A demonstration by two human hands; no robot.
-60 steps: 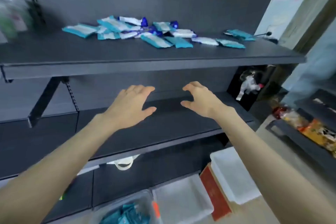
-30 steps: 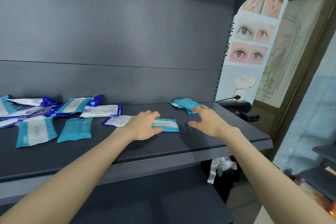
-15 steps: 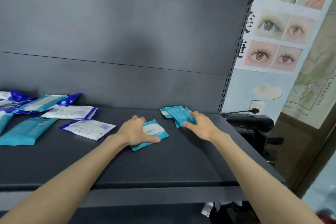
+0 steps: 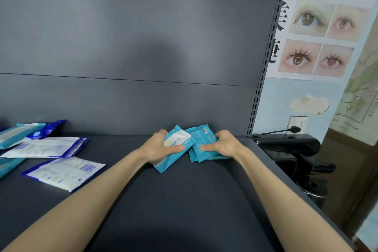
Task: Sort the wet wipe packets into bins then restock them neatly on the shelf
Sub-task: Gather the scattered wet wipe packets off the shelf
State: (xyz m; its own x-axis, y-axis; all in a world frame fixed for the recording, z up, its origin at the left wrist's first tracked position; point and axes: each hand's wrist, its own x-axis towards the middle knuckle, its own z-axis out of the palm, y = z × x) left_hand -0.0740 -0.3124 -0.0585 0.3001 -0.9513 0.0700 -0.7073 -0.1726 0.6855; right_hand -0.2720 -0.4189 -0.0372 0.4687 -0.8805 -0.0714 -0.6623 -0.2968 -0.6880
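Stretching both bare forearms (image 4: 98, 186) forward side by side; gripping a white-labelled packet (image 4: 176, 139) in the left hand (image 4: 160, 147), thumb lying across its face; holding a teal stack (image 4: 201, 137) in the right hand (image 4: 226, 143), thumb pressing on top, fingers (image 4: 222, 133) curling over the far edge.

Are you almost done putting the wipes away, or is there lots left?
Lots left, it seems. Done: nothing looks sorted yet, and no bin is in view. In hand: the left hand grips one teal packet and the right hand grips a small teal stack, side by side at the right end of the shelf. Left: the white-and-blue packets lie scattered, waiting for sorting and neat restocking.
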